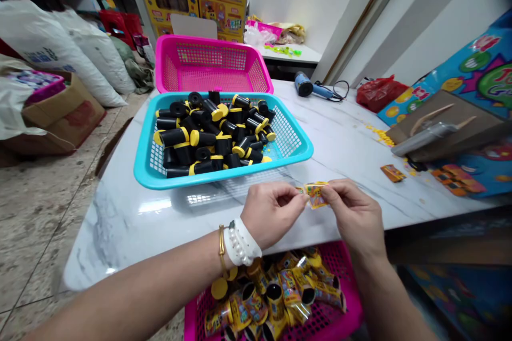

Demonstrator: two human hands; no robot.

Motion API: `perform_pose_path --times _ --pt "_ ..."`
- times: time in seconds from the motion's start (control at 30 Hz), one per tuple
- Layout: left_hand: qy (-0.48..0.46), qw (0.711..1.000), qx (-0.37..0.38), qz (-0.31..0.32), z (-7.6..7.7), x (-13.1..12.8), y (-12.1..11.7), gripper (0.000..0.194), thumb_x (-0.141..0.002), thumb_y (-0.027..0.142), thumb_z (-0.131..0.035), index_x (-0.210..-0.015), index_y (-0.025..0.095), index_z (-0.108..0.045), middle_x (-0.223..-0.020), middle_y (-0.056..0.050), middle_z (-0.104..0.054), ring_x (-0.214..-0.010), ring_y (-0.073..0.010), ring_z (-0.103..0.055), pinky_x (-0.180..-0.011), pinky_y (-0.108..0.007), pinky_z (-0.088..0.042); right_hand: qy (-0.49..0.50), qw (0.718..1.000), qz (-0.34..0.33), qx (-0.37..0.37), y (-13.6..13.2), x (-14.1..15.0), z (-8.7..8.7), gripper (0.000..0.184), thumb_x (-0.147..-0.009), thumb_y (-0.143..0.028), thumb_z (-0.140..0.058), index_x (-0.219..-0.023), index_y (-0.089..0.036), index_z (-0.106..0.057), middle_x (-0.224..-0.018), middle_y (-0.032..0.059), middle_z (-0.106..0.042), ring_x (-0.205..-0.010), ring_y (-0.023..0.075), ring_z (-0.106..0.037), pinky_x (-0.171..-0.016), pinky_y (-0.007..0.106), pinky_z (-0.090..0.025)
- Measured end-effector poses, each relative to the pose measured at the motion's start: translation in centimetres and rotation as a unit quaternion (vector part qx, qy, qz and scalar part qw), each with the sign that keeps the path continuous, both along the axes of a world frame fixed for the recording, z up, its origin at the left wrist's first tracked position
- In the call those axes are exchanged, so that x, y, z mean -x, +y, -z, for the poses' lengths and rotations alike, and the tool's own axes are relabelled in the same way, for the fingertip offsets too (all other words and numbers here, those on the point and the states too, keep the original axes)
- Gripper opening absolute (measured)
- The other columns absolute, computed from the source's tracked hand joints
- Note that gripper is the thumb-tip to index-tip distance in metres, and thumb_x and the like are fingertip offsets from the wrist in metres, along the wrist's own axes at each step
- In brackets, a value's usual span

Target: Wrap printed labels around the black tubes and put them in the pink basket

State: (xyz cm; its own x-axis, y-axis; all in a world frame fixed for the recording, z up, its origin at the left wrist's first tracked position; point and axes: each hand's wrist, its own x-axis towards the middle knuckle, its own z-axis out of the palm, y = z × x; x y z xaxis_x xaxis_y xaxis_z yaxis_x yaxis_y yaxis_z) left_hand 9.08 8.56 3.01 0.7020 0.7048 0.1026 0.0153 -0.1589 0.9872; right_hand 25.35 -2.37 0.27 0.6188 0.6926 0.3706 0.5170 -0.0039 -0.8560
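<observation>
Between my two hands, over the front of the marble-patterned table, is a small yellow printed plastic sleeve (316, 195). My left hand (270, 212) pinches its left end between thumb and fingers. At its right edge, my right hand (354, 213) grips it the same way. Beyond my hands stands a turquoise basket (224, 175) holding many black tubes (206, 138) with yellow caps. Below my wrists, a pink basket (350, 298) holds tubes wrapped in yellow printed sleeves (288, 287).
An empty-looking pink basket (216, 77) stands behind the turquoise one. A blue heat gun (306, 85) with its cord lies at the back. To the right are a red bag (380, 93), a flat stack of sleeves (393, 173) and a colourful box (480, 80). Sacks (52, 48) fill the left side.
</observation>
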Motion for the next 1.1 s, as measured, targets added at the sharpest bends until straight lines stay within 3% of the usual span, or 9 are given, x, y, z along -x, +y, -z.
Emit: perform_pose_path --times 0.2,0.37,0.63,0.8,0.93,1.0,1.1 --pt "0.002 0.988 0.154 0.003 -0.5 -0.1 -0.4 0.025 -0.085 0.033 -0.067 -0.068 0.014 -0.071 -0.05 0.003 -0.056 -0.043 -0.0072 -0.046 -0.045 -0.02 -0.036 -0.005 0.998 0.009 -0.066 0.6 1.8 0.1 0.017 -0.091 -0.029 -0.07 -0.076 -0.022 -0.069 -0.08 -0.0006 -0.063 -0.077 0.0143 -0.059 -0.072 0.027 -0.047" --pt "-0.009 0.974 0.227 -0.013 -0.5 -0.2 0.0 0.02 -0.08 0.033 -0.073 -0.075 0.014 -0.072 -0.047 0.006 -0.053 -0.037 -0.0056 -0.04 -0.039 -0.019 -0.031 -0.024 0.994 -0.002 -0.107 1.0 2.3 0.3 0.012 -0.089 -0.025 -0.072 -0.078 -0.022 -0.07 -0.081 -0.001 -0.063 -0.078 0.0135 -0.058 -0.071 0.025 -0.047" --pt "-0.068 0.964 0.253 -0.041 -0.5 -0.3 0.4 0.023 -0.071 0.034 -0.081 -0.07 0.014 -0.07 -0.05 0.005 -0.054 -0.041 -0.0049 -0.041 -0.042 -0.019 -0.033 -0.049 0.989 0.034 -0.138 0.7 2.1 -0.4 0.014 -0.09 -0.024 -0.071 -0.076 -0.021 -0.069 -0.081 -0.0004 -0.063 -0.075 0.0131 -0.059 -0.068 0.025 -0.048" --pt "-0.051 0.969 0.24 -0.001 -1.0 0.0 -0.1 0.025 -0.072 0.034 -0.08 -0.084 0.012 -0.079 -0.054 0.003 -0.056 -0.042 -0.0044 -0.039 -0.042 -0.02 -0.031 -0.06 0.992 -0.02 -0.113 0.9 2.3 0.2 0.005 -0.087 -0.022 -0.074 -0.082 -0.023 -0.072 -0.085 0.0014 -0.064 -0.081 0.0162 -0.06 -0.069 0.028 -0.048" --pt "-0.037 0.959 0.282 0.002 -1.4 0.1 0.1 0.02 -0.071 0.028 -0.08 -0.083 0.011 -0.079 -0.054 0.003 -0.057 -0.039 -0.0037 -0.039 -0.04 -0.02 -0.028 -0.087 0.988 -0.053 -0.113 1.0 2.5 0.6 0.007 -0.084 -0.019 -0.076 -0.086 -0.024 -0.072 -0.087 0.0015 -0.065 -0.082 0.0169 -0.062 -0.07 0.028 -0.051" --pt "-0.029 0.949 0.314 0.009 -1.6 0.1 0.5 0.019 -0.072 0.028 -0.079 -0.08 0.01 -0.077 -0.053 0.002 -0.059 -0.038 -0.0042 -0.04 -0.039 -0.02 -0.024 -0.093 0.987 -0.078 -0.105 1.3 2.1 0.2 0.005 -0.086 -0.019 -0.073 -0.084 -0.024 -0.071 -0.085 0.0015 -0.066 -0.08 0.0166 -0.063 -0.068 0.028 -0.051" --pt "-0.028 0.939 0.342 0.008 -1.6 0.0 0.9 0.016 -0.075 0.026 -0.078 -0.076 0.01 -0.074 -0.05 0.004 -0.056 -0.035 -0.0032 -0.037 -0.038 -0.02 -0.021 -0.115 0.985 -0.106 -0.077 3.2 0.6 -1.6 0.024 -0.095 -0.024 -0.061 -0.071 -0.022 -0.068 -0.076 0.0013 -0.066 -0.071 0.0157 -0.062 -0.065 0.028 -0.05"
